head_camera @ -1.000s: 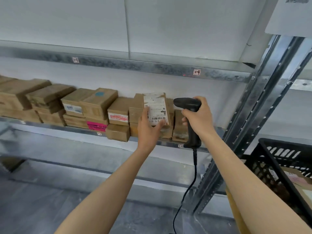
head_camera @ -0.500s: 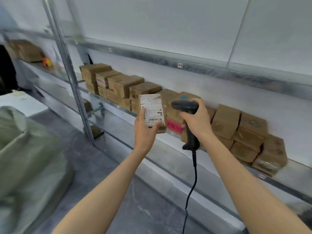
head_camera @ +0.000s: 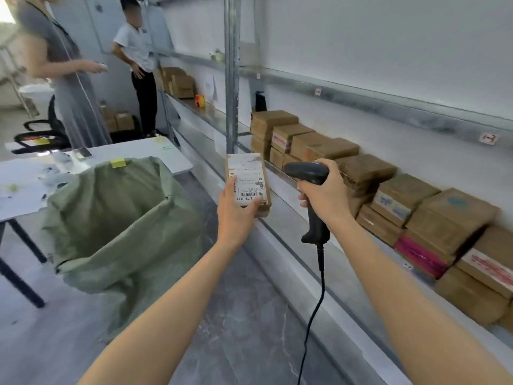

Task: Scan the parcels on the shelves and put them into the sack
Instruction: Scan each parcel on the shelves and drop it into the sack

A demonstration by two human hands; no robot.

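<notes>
My left hand (head_camera: pixel 236 215) grips a small brown parcel (head_camera: pixel 248 176) from below, its white barcode label facing me. Just to its right, my right hand (head_camera: pixel 324 195) holds a black corded barcode scanner (head_camera: pixel 308 173) by its handle, head pointing left towards the parcel. An open green sack (head_camera: pixel 122 215) stands on the floor to the left, its mouth gaping. Several brown parcels (head_camera: pixel 410 201) lie stacked along the metal shelf (head_camera: pixel 311 215) on the right.
A white table (head_camera: pixel 133 151) with papers and a phone stands behind the sack. Two people stand at the far left near an office chair. A steel upright (head_camera: pixel 231 79) rises behind the held parcel. The scanner cable hangs down over the grey floor.
My view has swung left, away from the shelf towards the sack. Both hands came along with parcel and scanner, keeping their hold; the sack, the table and two people have come into sight.
</notes>
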